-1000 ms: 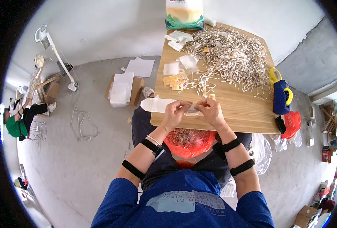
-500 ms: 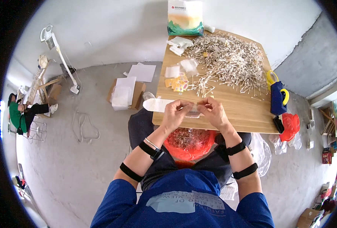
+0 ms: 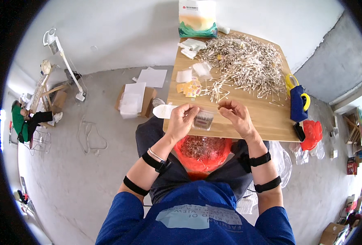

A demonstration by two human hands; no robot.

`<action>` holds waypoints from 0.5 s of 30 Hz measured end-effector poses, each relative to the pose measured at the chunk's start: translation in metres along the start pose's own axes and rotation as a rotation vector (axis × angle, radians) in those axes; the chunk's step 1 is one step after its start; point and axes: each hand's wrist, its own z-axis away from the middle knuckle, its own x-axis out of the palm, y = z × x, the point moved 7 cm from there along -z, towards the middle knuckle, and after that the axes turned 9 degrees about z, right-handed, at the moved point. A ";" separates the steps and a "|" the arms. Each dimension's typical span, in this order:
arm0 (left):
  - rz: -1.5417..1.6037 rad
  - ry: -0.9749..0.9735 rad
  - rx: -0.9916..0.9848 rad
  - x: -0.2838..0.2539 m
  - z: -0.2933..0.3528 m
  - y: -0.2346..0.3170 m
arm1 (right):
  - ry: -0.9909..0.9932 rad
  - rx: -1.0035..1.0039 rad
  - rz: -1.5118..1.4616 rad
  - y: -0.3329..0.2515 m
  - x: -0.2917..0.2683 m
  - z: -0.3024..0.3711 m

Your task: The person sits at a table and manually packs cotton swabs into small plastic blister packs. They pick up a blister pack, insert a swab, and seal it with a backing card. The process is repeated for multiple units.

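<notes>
Over the table's near edge, my left hand (image 3: 182,121) pinches the top corner of a small clear bag of cotton swabs (image 3: 203,121), which hangs with a label showing. To the right of the bag, a little apart from it, my right hand (image 3: 239,118) has its thumb and fingertips drawn together; what they hold, if anything, is too small to make out. A white strip with a rounded end (image 3: 163,111) lies at the table edge beside my left hand. Just beyond my hands are a few loose cotton swabs (image 3: 216,90) and small yellow cards (image 3: 189,87).
A large heap of cotton swabs (image 3: 250,65) covers the far part of the wooden table (image 3: 267,122). Clear bags (image 3: 184,76) lie at its left, a blue tape dispenser (image 3: 298,104) at its right edge. A red plastic bag of swabs (image 3: 201,153) sits between my knees.
My hands have moved apart. The right one has come off the bag and shifted right, so the bag now hangs in plain view from my left hand.
</notes>
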 end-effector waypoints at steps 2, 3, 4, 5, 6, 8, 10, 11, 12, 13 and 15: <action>0.040 0.016 0.052 0.005 0.001 0.003 | -0.020 -0.052 0.034 -0.015 0.013 -0.003; 0.060 0.026 0.104 0.009 0.003 0.010 | -0.038 -0.049 0.131 -0.019 0.019 -0.004; 0.079 0.036 0.157 0.011 0.004 0.016 | -0.033 -0.054 0.148 -0.018 0.020 -0.004; 0.090 0.030 0.121 0.011 0.003 0.014 | -0.029 -0.059 0.165 -0.016 0.022 -0.006; 0.101 0.029 0.086 0.011 0.002 0.011 | -0.029 -0.065 0.182 -0.014 0.023 -0.007; 0.088 0.027 0.067 0.010 0.001 0.010 | 0.002 -0.061 0.174 -0.011 0.020 -0.008; 0.046 0.018 0.100 0.012 0.000 0.015 | 0.016 -0.075 0.172 -0.010 0.019 -0.007; 0.056 0.021 0.080 0.012 0.001 0.016 | 0.011 -0.093 0.171 -0.010 0.020 -0.006; 0.064 0.024 0.061 0.011 0.003 0.018 | 0.007 -0.114 0.169 -0.012 0.021 -0.006; 0.073 0.026 0.043 0.011 0.004 0.018 | 0.006 -0.114 0.185 -0.012 0.021 -0.005; 0.087 0.034 0.074 0.012 0.003 0.017 | 0.002 -0.115 0.217 -0.018 0.020 -0.004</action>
